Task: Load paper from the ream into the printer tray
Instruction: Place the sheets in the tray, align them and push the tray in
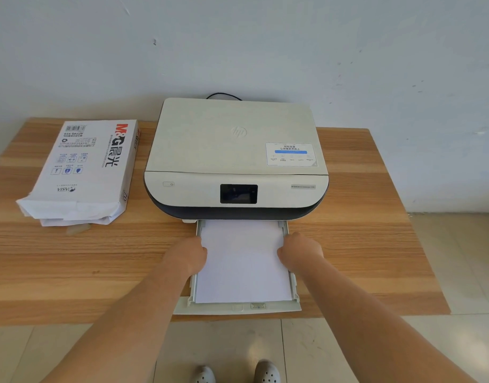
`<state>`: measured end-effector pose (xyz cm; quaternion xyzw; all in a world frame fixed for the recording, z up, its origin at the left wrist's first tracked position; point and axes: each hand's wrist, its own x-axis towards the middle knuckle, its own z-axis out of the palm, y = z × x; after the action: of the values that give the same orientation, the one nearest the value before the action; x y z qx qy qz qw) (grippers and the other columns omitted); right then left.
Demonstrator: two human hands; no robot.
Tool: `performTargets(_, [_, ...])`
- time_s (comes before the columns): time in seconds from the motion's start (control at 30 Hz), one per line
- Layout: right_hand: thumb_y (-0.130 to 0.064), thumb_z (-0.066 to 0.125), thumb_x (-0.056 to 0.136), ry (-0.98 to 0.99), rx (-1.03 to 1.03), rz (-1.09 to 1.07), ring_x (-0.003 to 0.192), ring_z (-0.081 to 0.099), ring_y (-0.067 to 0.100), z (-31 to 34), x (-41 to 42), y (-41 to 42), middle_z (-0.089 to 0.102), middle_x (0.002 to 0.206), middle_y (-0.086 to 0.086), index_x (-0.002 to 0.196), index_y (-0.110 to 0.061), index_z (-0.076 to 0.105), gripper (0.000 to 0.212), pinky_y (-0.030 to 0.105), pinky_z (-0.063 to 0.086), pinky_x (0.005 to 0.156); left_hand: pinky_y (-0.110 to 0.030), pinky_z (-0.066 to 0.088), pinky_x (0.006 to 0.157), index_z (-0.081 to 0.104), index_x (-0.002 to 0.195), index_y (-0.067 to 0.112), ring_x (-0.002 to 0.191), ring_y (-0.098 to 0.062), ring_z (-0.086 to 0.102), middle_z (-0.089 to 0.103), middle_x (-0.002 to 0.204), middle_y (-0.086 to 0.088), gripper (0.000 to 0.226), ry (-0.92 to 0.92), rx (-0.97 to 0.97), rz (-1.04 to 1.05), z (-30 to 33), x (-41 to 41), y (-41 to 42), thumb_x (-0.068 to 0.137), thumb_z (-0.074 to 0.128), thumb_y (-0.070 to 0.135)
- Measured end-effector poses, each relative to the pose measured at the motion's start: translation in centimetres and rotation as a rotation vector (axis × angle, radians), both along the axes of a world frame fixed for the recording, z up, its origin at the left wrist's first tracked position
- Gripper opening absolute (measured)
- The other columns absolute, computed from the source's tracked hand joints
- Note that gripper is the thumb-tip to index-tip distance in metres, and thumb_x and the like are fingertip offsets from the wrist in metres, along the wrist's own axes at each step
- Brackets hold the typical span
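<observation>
A cream-white printer (235, 150) stands at the back of the wooden table. Its paper tray (238, 309) is pulled out toward me, past the table's front edge. A stack of white paper (242, 266) lies flat in the tray. My left hand (186, 254) is curled against the stack's left edge. Against the right edge rests my right hand (300, 251), fingers also curled. The opened paper ream (84, 168), in its white printed wrapper, lies on the table left of the printer, its torn end facing me.
The wooden table (362, 244) stands against a pale wall. A black cable (224, 95) loops behind the printer. Tiled floor (445, 244) shows to the right and below, with my two shoes (235, 373) under the tray.
</observation>
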<state>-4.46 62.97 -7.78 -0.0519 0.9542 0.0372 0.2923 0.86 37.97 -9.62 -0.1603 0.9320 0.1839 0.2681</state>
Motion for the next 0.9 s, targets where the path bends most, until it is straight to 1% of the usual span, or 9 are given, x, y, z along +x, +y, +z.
performTargets(0.17, [-0.015,0.034,0.092,0.013,0.006,0.009,0.096,0.061,0.03,0.0,0.1,0.1,0.058,0.116,0.009,0.119,-0.01,0.055,0.035,0.034,0.045,0.068,-0.027,0.043,0.077,0.054,0.109,0.007,0.091,-0.02,0.053,0.059,0.112,-0.011,0.027,-0.006,0.006,0.007,0.0,0.1,-0.1,0.097,0.035,0.022])
performTargets(0.33, [-0.015,0.033,0.091,0.015,-0.037,-0.017,0.091,0.061,0.028,0.0,0.3,0.5,0.058,0.112,0.006,0.117,-0.014,0.054,0.034,0.034,0.046,0.067,-0.028,0.044,0.078,0.053,0.114,0.007,0.092,-0.019,0.053,0.058,0.112,-0.01,0.032,-0.037,0.011,-0.03,0.4,0.1,-0.2,0.097,0.032,0.026])
performTargets(0.43, [-0.022,0.032,0.094,0.035,-0.067,-0.012,0.091,0.06,0.026,0.1,0.6,0.8,0.059,0.11,0.005,0.118,-0.016,0.054,0.033,0.033,0.044,0.067,-0.028,0.043,0.076,0.052,0.118,0.008,0.09,-0.018,0.052,0.058,0.113,-0.009,0.036,-0.005,0.016,-0.059,0.6,0.5,-0.3,0.097,0.032,0.029])
performTargets(0.53, [-0.033,0.033,0.097,0.071,-0.112,-0.002,0.091,0.06,0.025,0.4,1.3,1.1,0.059,0.109,0.005,0.116,-0.016,0.053,0.032,0.033,0.044,0.067,-0.031,0.044,0.078,0.052,0.118,0.01,0.095,-0.02,0.055,0.059,0.113,-0.008,0.036,0.029,-0.009,-0.083,1.2,1.1,-0.3,0.098,0.033,0.033])
performTargets(0.63, [-0.041,0.035,0.097,0.122,-0.14,0.03,0.09,0.059,0.024,0.6,2.4,1.3,0.059,0.11,0.005,0.115,-0.016,0.05,0.034,0.034,0.048,0.068,-0.03,0.045,0.071,0.052,0.115,0.013,0.083,-0.016,0.052,0.058,0.1,-0.004,0.037,0.105,-0.085,-0.153,2.1,1.9,0.0,0.097,0.034,0.04])
performTargets(0.7, [-0.046,0.036,0.097,0.156,-0.164,0.083,0.094,0.059,0.024,0.6,3.2,1.5,0.058,0.114,0.004,0.118,-0.018,0.048,0.037,0.037,0.052,0.074,-0.029,0.046,0.067,0.049,0.114,0.016,0.079,-0.015,0.051,0.056,0.094,-0.001,0.036,0.167,-0.126,-0.218,2.6,2.6,0.2,0.096,0.036,0.045])
performTargets(0.77, [-0.049,0.038,0.096,0.184,-0.219,0.136,0.107,0.055,0.023,0.4,4.1,1.6,0.054,0.123,0.003,0.126,-0.02,0.046,0.043,0.038,0.05,0.086,-0.031,0.05,0.069,0.046,0.113,0.019,0.081,-0.016,0.053,0.056,0.096,0.0,0.037,0.221,-0.132,-0.274,3.0,3.3,0.5,0.094,0.038,0.049])
performTargets(0.83, [-0.053,0.039,0.094,0.193,-0.287,0.206,0.12,0.047,0.022,0.2,4.9,1.7,0.049,0.132,0.0,0.133,-0.024,0.042,0.049,0.039,0.042,0.1,-0.032,0.051,0.074,0.045,0.116,0.021,0.088,-0.015,0.053,0.056,0.106,0.001,0.041,0.267,-0.118,-0.31,3.1,4.0,0.7,0.091,0.04,0.054])
performTargets(0.9, [-0.058,0.039,0.092,0.195,-0.332,0.292,0.129,0.038,0.021,0.2,5.6,1.7,0.041,0.14,-0.002,0.138,-0.028,0.037,0.056,0.04,0.033,0.108,-0.03,0.048,0.081,0.042,0.125,0.024,0.1,-0.015,0.051,0.051,0.118,0.003,0.049,0.307,-0.107,-0.347,2.6,4.8,1.0,0.089,0.04,0.058])
